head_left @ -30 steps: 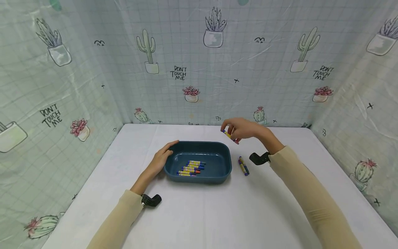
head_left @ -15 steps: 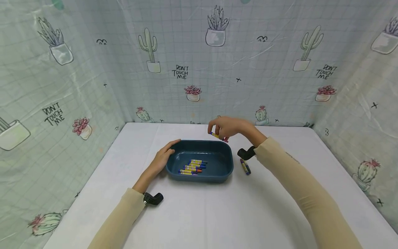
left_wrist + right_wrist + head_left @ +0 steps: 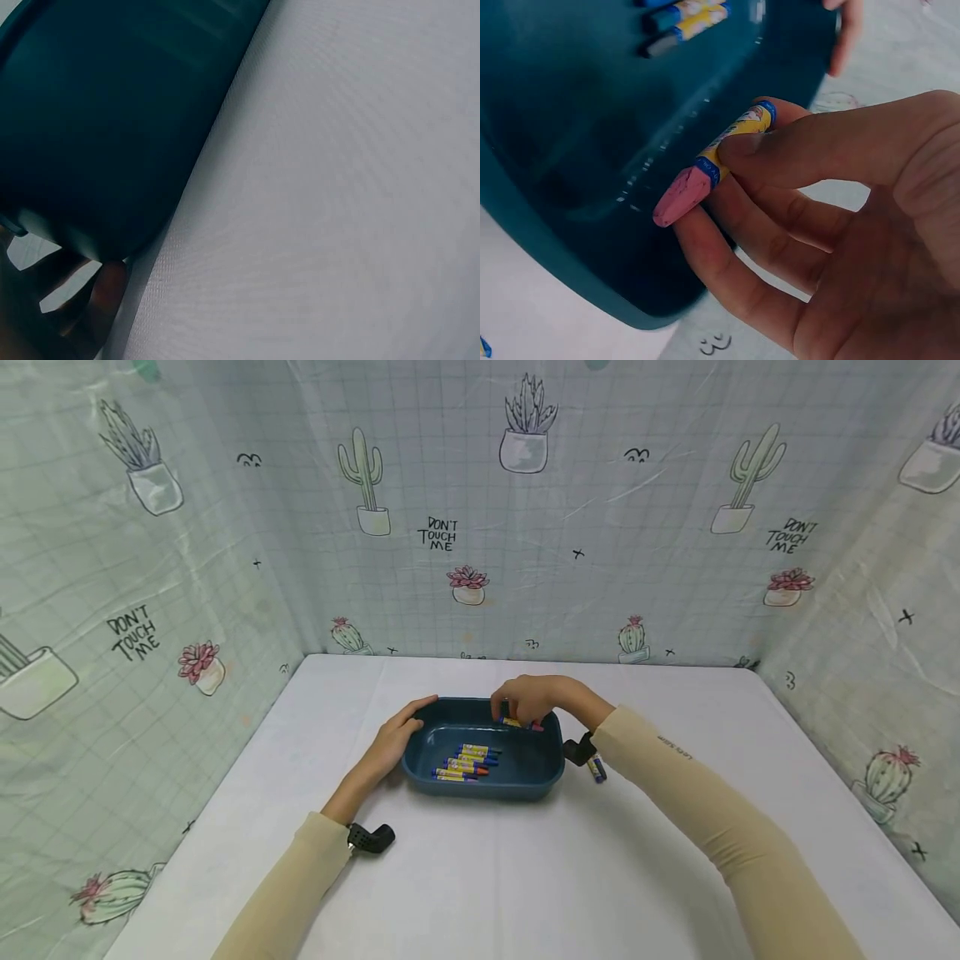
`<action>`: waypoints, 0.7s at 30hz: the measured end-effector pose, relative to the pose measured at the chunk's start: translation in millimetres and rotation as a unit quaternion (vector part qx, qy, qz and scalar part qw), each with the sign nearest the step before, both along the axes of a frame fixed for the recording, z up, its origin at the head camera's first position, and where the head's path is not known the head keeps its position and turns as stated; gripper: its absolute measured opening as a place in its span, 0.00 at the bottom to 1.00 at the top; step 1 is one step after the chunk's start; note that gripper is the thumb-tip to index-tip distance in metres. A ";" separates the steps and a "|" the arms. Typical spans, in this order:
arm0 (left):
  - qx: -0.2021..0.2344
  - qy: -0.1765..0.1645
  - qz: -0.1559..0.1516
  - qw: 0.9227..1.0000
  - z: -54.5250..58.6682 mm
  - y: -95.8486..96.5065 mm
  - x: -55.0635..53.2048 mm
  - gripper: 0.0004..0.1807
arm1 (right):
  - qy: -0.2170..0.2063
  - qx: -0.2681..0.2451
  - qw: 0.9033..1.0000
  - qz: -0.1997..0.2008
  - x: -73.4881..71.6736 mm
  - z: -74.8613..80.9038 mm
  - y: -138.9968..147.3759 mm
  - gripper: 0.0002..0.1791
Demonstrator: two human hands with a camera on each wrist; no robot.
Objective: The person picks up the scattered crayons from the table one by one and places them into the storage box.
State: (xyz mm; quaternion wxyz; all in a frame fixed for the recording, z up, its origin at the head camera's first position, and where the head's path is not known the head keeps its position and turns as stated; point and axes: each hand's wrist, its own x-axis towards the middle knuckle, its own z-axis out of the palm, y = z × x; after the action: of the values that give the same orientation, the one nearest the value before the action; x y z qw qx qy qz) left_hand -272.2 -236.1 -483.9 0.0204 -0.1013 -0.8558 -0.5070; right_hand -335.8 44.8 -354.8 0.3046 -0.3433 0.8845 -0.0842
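Observation:
A dark teal tray (image 3: 522, 767) stands on the white table, and several crayons (image 3: 467, 763) in yellow and blue wrappers lie side by side in its left half. My left hand (image 3: 384, 745) grips the tray's left end, with the thumb at the rim and the fingers along the back left corner. Over the tray's back right part, my right hand (image 3: 531, 697) pinches a pink crayon (image 3: 685, 196) between thumb and fingers. The pink tip points away from the palm. In the left wrist view, fingers (image 3: 107, 289) touch the tray's outer wall.
Right of the tray, a crayon (image 3: 597, 770) on the table is partly hidden by the black wrist camera (image 3: 579, 749). Patterned cactus sheets (image 3: 487, 510) enclose the table (image 3: 480, 868) at the back and both sides.
My right hand has carried the pink crayon left and down, from behind the tray's right side to over its inside. The left hand has kept its grip on the tray.

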 end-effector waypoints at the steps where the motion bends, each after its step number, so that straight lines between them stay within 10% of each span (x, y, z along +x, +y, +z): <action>1: -0.001 -0.001 0.001 1.000 0.1 0.0 0.3 0.28 | -0.003 0.004 1.000 -0.002 0.0 -3.2 -0.9 0.29; 21: -0.003 -0.002 0.006 1.000 2.2 1.4 2.4 0.28 | 0.010 0.069 0.997 -0.031 5.7 -44.7 -2.4 0.20</action>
State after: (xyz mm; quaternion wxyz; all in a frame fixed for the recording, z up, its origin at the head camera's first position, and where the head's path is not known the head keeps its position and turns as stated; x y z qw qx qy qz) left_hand -269.8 -234.8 -481.7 0.0213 -0.0954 -0.8581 -0.5041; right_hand -330.1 42.4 -399.4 0.3163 -0.2949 0.9012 -0.0291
